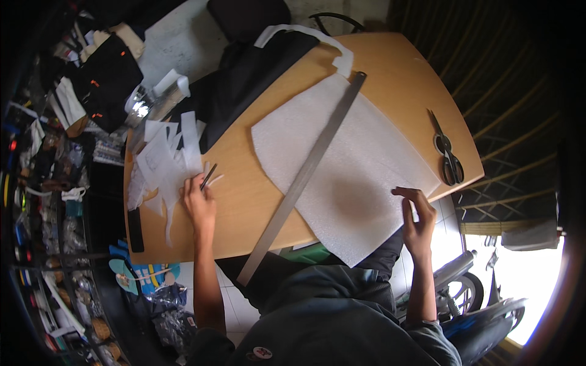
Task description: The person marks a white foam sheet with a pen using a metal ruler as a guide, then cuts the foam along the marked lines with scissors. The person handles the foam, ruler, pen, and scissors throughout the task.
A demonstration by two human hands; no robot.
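Observation:
A white, bubbly foam-like sheet [329, 140] lies across the middle of the table, its near corner hanging over the front edge. A long metal ruler [305, 171] rests slantwise on it, its near end jutting past the table edge. My left hand [198, 198], beside the white scraps [165, 158], is closed around a slim, dark, pen-like tool [210, 175] pointing away from me. Near the sheet's right corner is my right hand [419, 222], its fingers bent but apart, with nothing visible in them. Whether it touches the sheet I cannot tell.
Black-handled scissors [450, 165] lie at the table's right edge. Black fabric [250, 79] covers the far left, and a white strip [305, 29] curls at the back. A crowded shelf [61, 244] stands left; a motorcycle [476, 305] is at the lower right.

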